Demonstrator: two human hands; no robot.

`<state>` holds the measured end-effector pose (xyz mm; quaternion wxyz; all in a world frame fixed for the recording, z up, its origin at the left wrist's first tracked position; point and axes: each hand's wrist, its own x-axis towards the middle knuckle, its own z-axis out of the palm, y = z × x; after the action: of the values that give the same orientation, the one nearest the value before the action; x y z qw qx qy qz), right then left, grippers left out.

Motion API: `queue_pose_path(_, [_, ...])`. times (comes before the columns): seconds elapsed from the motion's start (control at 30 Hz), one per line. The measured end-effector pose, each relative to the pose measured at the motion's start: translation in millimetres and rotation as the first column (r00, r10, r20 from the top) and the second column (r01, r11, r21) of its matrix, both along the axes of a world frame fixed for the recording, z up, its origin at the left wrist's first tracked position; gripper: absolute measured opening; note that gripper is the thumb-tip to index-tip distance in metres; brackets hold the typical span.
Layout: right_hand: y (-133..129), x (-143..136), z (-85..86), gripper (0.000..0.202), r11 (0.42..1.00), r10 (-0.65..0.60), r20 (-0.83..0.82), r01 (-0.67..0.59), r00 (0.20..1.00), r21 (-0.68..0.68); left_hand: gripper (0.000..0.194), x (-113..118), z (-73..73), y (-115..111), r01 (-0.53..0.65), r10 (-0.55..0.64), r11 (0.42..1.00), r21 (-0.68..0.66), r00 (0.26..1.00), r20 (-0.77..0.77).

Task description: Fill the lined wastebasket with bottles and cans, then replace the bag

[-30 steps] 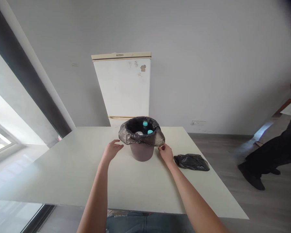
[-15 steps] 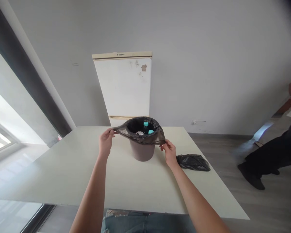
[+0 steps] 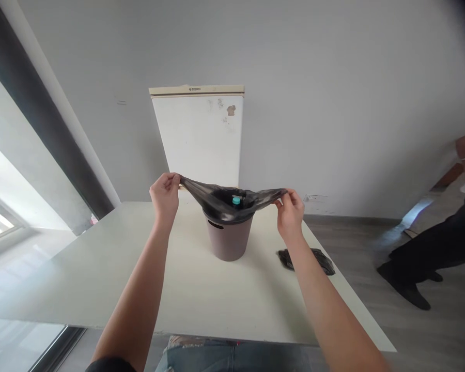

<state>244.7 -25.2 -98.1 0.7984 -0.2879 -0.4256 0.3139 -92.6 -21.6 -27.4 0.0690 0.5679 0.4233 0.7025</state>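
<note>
Both hands are pinching the black bag: left hand (image 3: 166,194) on one edge, right hand (image 3: 290,209) on the other, fingertips closed, bag (image 3: 217,199) pulled wide across the upright bin (image 3: 228,240) on the tabletop (image 3: 201,305) (teal cap (image 3: 236,200) poking up inside, btw). Right forearm partly blocks a crumpled black bundle (image 3: 322,261).

pale table (image 3: 201,294) with mauve bin (image 3: 229,243) and crumpled black bag (image 3: 322,261)

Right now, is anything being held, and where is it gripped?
Yes: the black bag lining the bin. The left hand and right hand each pinch its rim, at opposite sides.
</note>
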Motion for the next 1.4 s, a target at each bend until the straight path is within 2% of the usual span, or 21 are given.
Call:
queue_pose_path(0.13, [-2.1, 5.5, 26.1, 0.029, 0.999, 0.031, -0.029, -0.032, 0.999, -0.037, 0.024, -6.8, 0.4, 13.1, 0.055, -0.053, 0.998, -0.027, 0.996, 0.073])
queue_pose_path(0.3, [-12.7, 13.3, 39.5, 0.034, 0.994, 0.074, -0.148, -0.085, 0.986, -0.072, 0.03, -12.3, -4.3, 18.7, 0.09, -0.088, 0.996, -0.002, 0.971, 0.221])
queue_pose_path(0.43, [-6.1, 18.2, 37.8, 0.039, 0.99, 0.129, -0.201, -0.137, 0.971, -0.026, 0.025, -9.0, 0.3, 22.6, 0.163, -0.16, 0.987, 0.011, 0.946, 0.281])
queue_pose_path(0.5, [3.1, 20.5, 33.1, 0.043, 0.989, 0.121, -0.256, -0.14, 0.959, -0.056, 0.023, -6.1, 2.0, 27.5, 0.234, -0.224, 0.972, 0.011, 0.917, 0.329])
queue_pose_path(0.57, [12.7, 22.6, 25.9, 0.044, 0.974, 0.111, -0.295, -0.163, 0.949, -0.155, 0.027, -4.0, 0.9, 34.0, 0.309, -0.294, 0.951, 0.021, 0.876, 0.382])
queue_pose_path(0.67, [22.0, 25.0, 11.9, 0.034, 0.899, 0.14, -0.305, -0.25, 0.942, -0.36, 0.041, -3.2, -6.8, 42.5, 0.394, -0.352, 0.919, 0.001, 0.82, 0.451])
queue_pose_path(0.73, [23.7, 26.3, 2.6, 0.027, 0.845, 0.152, -0.305, -0.284, 0.94, -0.453, 0.042, -3.5, -14.2, 44.9, 0.46, -0.354, 0.882, -0.106, 0.793, 0.497])
queue_pose_path(0.77, [23.6, 27.0, -1.4, 0.025, 0.826, 0.148, -0.305, -0.287, 0.941, -0.484, 0.041, -3.5, -17.9, 44.9, 0.505, -0.351, 0.843, -0.187, 0.779, 0.52])
queue_pose_path(0.87, [22.0, 28.7, -7.7, 0.017, 0.778, 0.153, -0.307, -0.306, 0.939, -0.549, 0.05, -1.6, -25.3, 41.7, 0.641, -0.385, 0.656, -0.399, 0.739, 0.553])
queue_pose_path(0.9, [21.9, 28.7, -7.2, 0.013, 0.767, 0.169, -0.309, -0.321, 0.936, -0.555, 0.051, -0.3, -25.9, 40.4, 0.66, -0.412, 0.624, -0.419, 0.733, 0.542])
queue_pose_path(0.93, [22.3, 28.2, -5.3, 0.01, 0.766, 0.187, -0.31, -0.336, 0.932, -0.547, 0.05, 1.3, -25.3, 39.6, 0.665, -0.44, 0.623, -0.412, 0.734, 0.517])
queue_pose_path(0.97, [23.3, 27.2, -2.0, 0.008, 0.784, 0.203, -0.307, -0.342, 0.93, -0.518, 0.048, 3.1, -23.5, 39.3, 0.658, -0.466, 0.648, -0.383, 0.74, 0.485])
queue_pose_path(1.07, [28.1, 22.1, 14.8, 0.011, 0.91, 0.188, -0.279, -0.274, 0.942, -0.311, 0.04, 8.7, -12.1, 41.1, 0.607, -0.489, 0.765, -0.216, 0.765, 0.42])
queue_pose_path(1.13, [30.7, 18.0, 29.5, 0.015, 0.967, 0.158, -0.274, -0.205, 0.949, -0.154, 0.036, 12.8, -1.3, 41.8, 0.584, -0.5, 0.805, -0.102, 0.762, 0.411])
queue_pose_path(1.2, [30.8, 13.3, 44.5, 0.013, 0.98, 0.165, -0.277, -0.19, 0.947, -0.065, 0.033, 18.1, 9.8, 38.9, 0.595, -0.538, 0.804, -0.025, 0.744, 0.396])
queue_pose_path(1.3, [25.2, 2.4, 64.5, 0.005, 0.981, 0.181, -0.233, -0.191, 0.956, -0.021, 0.033, 30.2, 24.3, 27.0, 0.648, -0.621, 0.759, 0.054, 0.697, 0.358])
queue_pose_path(1.4, [14.5, -15.2, 80.7, 0.025, 0.974, 0.224, -0.14, -0.219, 0.965, 0.051, 0.034, 46.7, 34.2, 12.1, 0.704, -0.699, 0.7, 0.117, 0.642, 0.317])
